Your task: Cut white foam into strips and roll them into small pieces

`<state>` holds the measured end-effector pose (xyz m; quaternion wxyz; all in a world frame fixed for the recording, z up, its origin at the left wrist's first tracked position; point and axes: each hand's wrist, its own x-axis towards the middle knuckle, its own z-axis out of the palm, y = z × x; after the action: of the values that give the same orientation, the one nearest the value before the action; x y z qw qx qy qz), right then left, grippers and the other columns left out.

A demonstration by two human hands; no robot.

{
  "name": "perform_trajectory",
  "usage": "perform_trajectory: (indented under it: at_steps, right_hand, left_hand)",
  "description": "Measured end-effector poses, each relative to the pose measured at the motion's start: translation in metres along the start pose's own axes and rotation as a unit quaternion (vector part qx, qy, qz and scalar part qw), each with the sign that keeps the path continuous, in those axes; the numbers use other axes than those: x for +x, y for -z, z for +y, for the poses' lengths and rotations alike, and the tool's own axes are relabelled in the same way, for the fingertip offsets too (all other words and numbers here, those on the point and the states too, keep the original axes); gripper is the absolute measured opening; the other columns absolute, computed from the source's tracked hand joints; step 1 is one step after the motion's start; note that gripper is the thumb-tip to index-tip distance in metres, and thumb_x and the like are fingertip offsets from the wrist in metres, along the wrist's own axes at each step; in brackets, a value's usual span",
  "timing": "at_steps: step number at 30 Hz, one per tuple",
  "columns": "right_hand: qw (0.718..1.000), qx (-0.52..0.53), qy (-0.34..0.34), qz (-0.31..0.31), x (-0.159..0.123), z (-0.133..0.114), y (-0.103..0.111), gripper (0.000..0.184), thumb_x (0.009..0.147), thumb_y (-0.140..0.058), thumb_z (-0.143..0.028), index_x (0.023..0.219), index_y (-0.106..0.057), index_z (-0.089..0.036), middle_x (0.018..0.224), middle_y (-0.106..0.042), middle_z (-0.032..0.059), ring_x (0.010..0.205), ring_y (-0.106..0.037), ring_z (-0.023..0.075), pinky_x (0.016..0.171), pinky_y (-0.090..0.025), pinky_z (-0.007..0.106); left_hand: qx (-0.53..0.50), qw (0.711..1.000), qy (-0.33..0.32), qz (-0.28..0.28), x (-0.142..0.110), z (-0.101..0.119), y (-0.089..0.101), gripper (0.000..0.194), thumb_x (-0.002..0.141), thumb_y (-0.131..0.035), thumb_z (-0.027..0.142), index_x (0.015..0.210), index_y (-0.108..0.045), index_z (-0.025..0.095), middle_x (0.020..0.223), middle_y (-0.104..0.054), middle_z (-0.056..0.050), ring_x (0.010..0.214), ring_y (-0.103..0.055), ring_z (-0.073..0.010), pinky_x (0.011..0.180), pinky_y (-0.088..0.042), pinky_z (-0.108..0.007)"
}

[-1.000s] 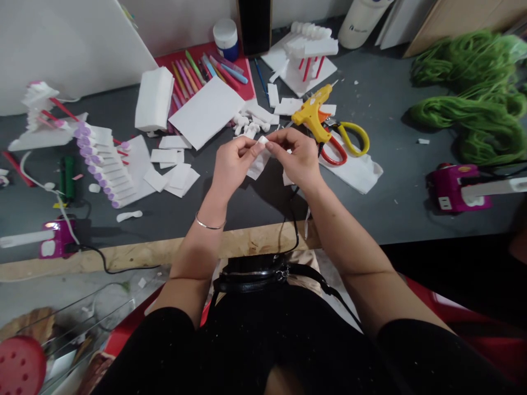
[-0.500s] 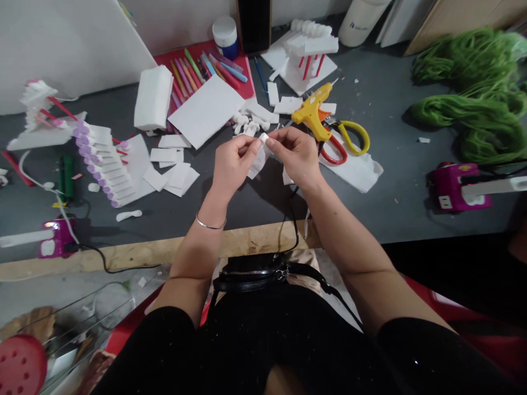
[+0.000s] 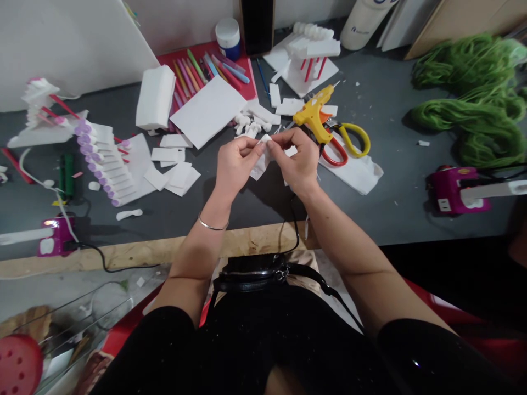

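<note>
Seen from above, a person in black short sleeves leans over a dark grey counter (image 3: pixel 403 208) with a pale wooden front edge. Both bare hands meet near the middle. The left hand (image 3: pixel 233 164) and the right hand (image 3: pixel 298 160) each pinch a small white piece (image 3: pixel 265 139) between thumb and forefinger, the fingertips nearly touching. Below it, a thin white sheet (image 3: pixel 259 165) hangs between the hands; whether the two are joined cannot be told. A silver bracelet (image 3: pixel 213 225) circles the left wrist.

Just beyond the fingers lies a heap of white twists (image 3: pixel 250 125). Beside the right hand are a yellow glue gun (image 3: pixel 315 118) and a tool with one red and one yellow handle (image 3: pixel 355 141), resting partly on a white cloth (image 3: pixel 359 176). Left of the left hand are loose white squares (image 3: pixel 179 178), a tissue stack (image 3: pixel 154 99) and a white card (image 3: pixel 208 111) lying partly over colourful pens (image 3: pixel 189 74).

Farther left, a stair-like row of white strips (image 3: pixel 117 173) has purple ends. At the back stand a white model (image 3: pixel 315 49) on red posts, a white-lidded jar (image 3: pixel 228 34) and a bottle (image 3: pixel 362 27). Green yarn (image 3: pixel 465 112) fills the far right, above a purple power box (image 3: pixel 457 189).
</note>
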<state>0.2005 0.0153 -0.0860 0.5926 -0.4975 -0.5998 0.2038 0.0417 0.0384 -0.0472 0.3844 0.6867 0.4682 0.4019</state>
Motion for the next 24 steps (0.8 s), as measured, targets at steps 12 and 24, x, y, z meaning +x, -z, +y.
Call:
perform_trajectory:
  at_steps: [12, 24]
  right_hand:
    - [0.973, -0.204, 0.107, -0.007, -0.001, 0.015, 0.001, 0.034, 0.109, -0.050, -0.047, 0.089, -0.064, -0.023, 0.084, -0.063, 0.0021, 0.089, -0.067, 0.0216, 0.101, -0.056, 0.055]
    - [0.989, -0.102, 0.054, -0.091, 0.002, -0.006, 0.007, 0.028, 0.105, -0.055, -0.047, 0.102, -0.075, -0.028, 0.106, -0.073, 0.0079, 0.111, -0.067, 0.0282, 0.111, -0.049, 0.059]
  left_hand:
    - [-0.016, 1.000, 0.018, 0.008, -0.003, -0.003, -0.008, 0.046, 0.093, -0.068, 0.063, 0.086, -0.076, 0.018, 0.062, -0.063, 0.001, 0.056, -0.052, -0.0108, 0.050, -0.037, -0.024]
    - [0.002, 1.000, 0.009, 0.000, 0.000, -0.003, 0.003, 0.044, 0.097, -0.065, 0.062, 0.099, -0.076, 0.019, 0.071, -0.072, -0.001, 0.065, -0.063, -0.0139, 0.055, -0.046, -0.024]
